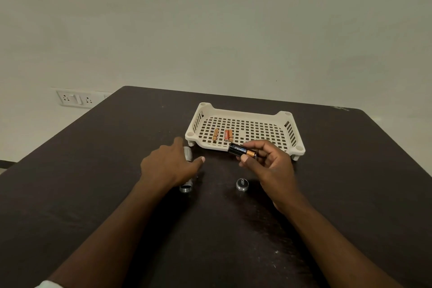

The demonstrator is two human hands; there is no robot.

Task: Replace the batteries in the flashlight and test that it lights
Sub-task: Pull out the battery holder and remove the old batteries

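While a black and copper battery (pixel 242 150) is pinched above the counter (pixel 93 170) by the right hand (pixel 268 166), its thumb and curled fingers (pixel 244 158) closed round the copper end, the silver flashlight body (pixel 188 154) is covered by the left hand (pixel 167 166). That body is laid on the dark counter, its far end seen just past the knuckles and its open threaded end (pixel 185 187) seen below the palm, pointed toward the person. The left fingers are spread fairly straight over the body, with the thumb (pixel 198 161) stretched out to the right; whether the body is actually pressed or only hovered over cannot be told. The battery is held nearly level, just in front of the near rim of a cream perforated tray (pixel 245 110), which is set on short legs further back on the counter. In the tray, 3 small copper-coloured batteries (pixel 222 134) are laid: 1 alone on the left and 2 side by side, touching, just to its right. A round silver end cap (pixel 242 184) is placed on the counter below the right hand, well apart from the flashlight body. A white wall socket plate (pixel 74 98) is seen behind the counter's left corner.
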